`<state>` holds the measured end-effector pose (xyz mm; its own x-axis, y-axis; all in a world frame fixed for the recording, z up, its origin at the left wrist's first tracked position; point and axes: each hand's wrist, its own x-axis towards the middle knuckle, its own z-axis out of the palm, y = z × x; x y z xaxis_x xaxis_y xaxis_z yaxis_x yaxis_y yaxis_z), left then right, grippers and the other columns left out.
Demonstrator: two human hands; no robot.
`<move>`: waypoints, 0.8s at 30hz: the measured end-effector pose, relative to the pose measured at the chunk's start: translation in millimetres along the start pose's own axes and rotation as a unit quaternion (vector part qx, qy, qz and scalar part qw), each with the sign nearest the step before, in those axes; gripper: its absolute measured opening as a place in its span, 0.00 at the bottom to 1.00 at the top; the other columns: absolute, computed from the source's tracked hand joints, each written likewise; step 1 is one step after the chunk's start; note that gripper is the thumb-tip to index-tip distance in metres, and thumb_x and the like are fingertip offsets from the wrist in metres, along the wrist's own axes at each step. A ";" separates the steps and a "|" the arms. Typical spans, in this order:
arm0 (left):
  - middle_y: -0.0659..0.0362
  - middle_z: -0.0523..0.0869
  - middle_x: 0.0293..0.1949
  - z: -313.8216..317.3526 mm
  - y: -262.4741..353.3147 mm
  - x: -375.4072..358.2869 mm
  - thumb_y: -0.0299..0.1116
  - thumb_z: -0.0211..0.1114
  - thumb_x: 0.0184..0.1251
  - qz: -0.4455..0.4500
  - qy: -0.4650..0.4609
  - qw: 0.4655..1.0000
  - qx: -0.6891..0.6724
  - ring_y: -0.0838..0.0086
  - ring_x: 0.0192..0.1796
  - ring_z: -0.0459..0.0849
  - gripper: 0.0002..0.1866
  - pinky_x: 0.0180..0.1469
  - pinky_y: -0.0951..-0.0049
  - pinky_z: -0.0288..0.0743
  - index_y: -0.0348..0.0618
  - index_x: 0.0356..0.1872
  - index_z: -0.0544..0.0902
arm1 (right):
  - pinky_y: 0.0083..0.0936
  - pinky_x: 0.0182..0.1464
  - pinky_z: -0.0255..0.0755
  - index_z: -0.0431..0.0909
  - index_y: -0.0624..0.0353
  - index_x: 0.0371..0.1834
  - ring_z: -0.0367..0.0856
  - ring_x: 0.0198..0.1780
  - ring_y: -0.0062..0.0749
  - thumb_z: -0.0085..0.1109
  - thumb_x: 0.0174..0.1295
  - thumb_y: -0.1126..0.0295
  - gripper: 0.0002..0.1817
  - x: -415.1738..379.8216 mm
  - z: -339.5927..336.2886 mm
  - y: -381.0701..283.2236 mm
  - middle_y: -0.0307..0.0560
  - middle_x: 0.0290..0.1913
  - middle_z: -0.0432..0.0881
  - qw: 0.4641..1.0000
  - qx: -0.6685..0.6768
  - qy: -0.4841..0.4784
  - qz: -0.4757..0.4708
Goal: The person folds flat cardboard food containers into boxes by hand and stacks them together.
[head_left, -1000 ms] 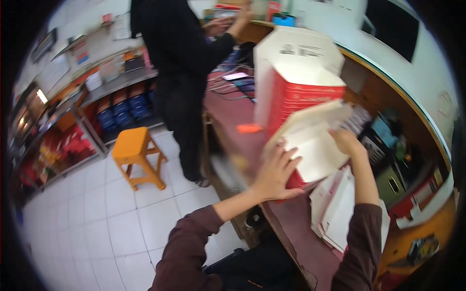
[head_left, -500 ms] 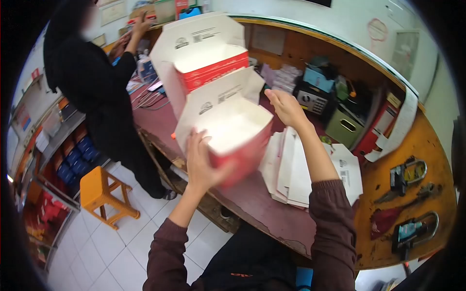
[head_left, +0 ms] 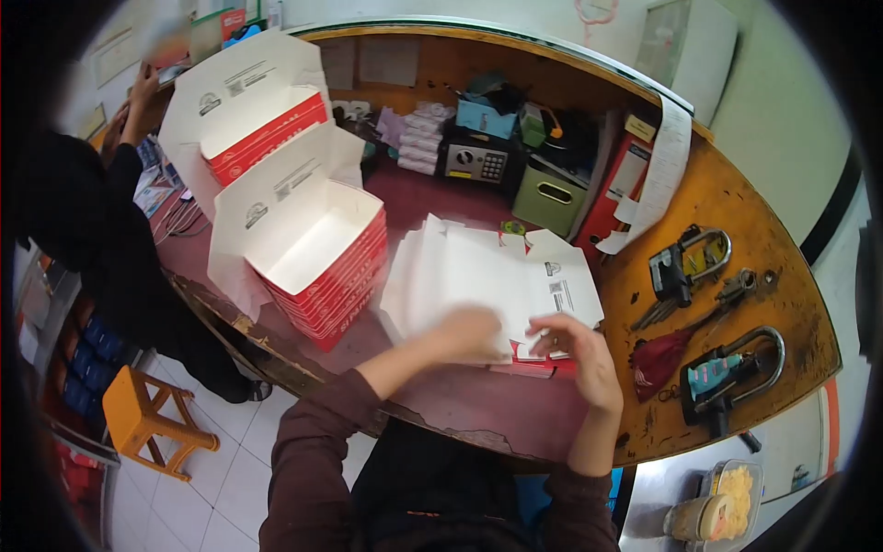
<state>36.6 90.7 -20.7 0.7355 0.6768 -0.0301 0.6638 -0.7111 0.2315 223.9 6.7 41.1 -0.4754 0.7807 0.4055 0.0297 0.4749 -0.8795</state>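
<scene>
Flat white-and-red box blanks (head_left: 487, 276) lie in a pile on the table in front of me. My left hand (head_left: 464, 336), smeared by motion, is over the near edge of the pile, and its fingers cannot be made out. At the pile's near right corner is my right hand (head_left: 584, 354), thumb and fingers apart and bent, fingertips right at the cardboard. To the left stands a nested stack of folded red boxes (head_left: 336, 285), the top one with its white lid up. Behind it rises a second stack of boxes (head_left: 267, 138), lid also raised.
A safe (head_left: 474, 164), a green box (head_left: 549, 198) and a red binder (head_left: 618, 193) line the back. Padlocks (head_left: 671, 276) and keys (head_left: 736, 285) lie on the wooden counter at right. Another person (head_left: 101, 230) stands at left near a yellow stool (head_left: 152, 414).
My left hand has left the front box stack and crossed right to the flat blanks. My right hand has come down to their near corner. The view has turned right.
</scene>
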 end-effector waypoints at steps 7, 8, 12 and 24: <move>0.54 0.83 0.35 -19.2 -18.0 -14.6 0.41 0.49 0.66 -0.097 0.230 0.949 -0.190 0.66 0.40 0.81 0.17 0.44 0.68 0.72 0.37 0.43 0.78 | 0.21 0.41 0.70 0.71 0.62 0.51 0.76 0.35 0.23 0.39 0.67 0.56 0.22 -34.2 38.4 44.9 0.45 0.39 0.78 0.984 0.105 -0.013 0.146; 0.55 0.83 0.37 -19.1 -20.5 -16.0 0.39 0.46 0.69 -0.111 0.342 0.893 -0.271 0.70 0.41 0.81 0.17 0.43 0.70 0.73 0.37 0.45 0.77 | 0.19 0.40 0.70 0.71 0.62 0.51 0.76 0.36 0.23 0.40 0.67 0.56 0.21 -29.2 49.4 56.8 0.44 0.39 0.78 0.976 0.123 -0.014 0.178; 0.58 0.81 0.41 -6.0 -2.1 -27.6 0.36 0.43 0.71 -0.066 0.538 0.707 -0.455 0.77 0.43 0.79 0.16 0.44 0.75 0.74 0.36 0.49 0.74 | 0.18 0.39 0.70 0.71 0.62 0.51 0.76 0.38 0.22 0.43 0.67 0.60 0.18 -4.9 91.7 63.9 0.45 0.40 0.79 0.937 0.262 0.122 0.197; 0.57 0.81 0.40 -5.8 59.7 -61.2 0.23 0.60 0.58 -0.014 0.437 0.816 -0.379 0.77 0.43 0.79 0.14 0.47 0.75 0.71 0.34 0.46 0.74 | 0.25 0.44 0.72 0.72 0.60 0.44 0.76 0.41 0.26 0.54 0.58 0.77 0.11 -13.0 75.3 28.4 0.42 0.42 0.77 0.855 0.017 0.504 -0.121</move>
<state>30.4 7.9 0.7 0.1238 0.8036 0.5822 0.1620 -0.5952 0.7871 164.8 -20.5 -8.0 0.5352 0.6229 0.5705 0.0045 0.6733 -0.7394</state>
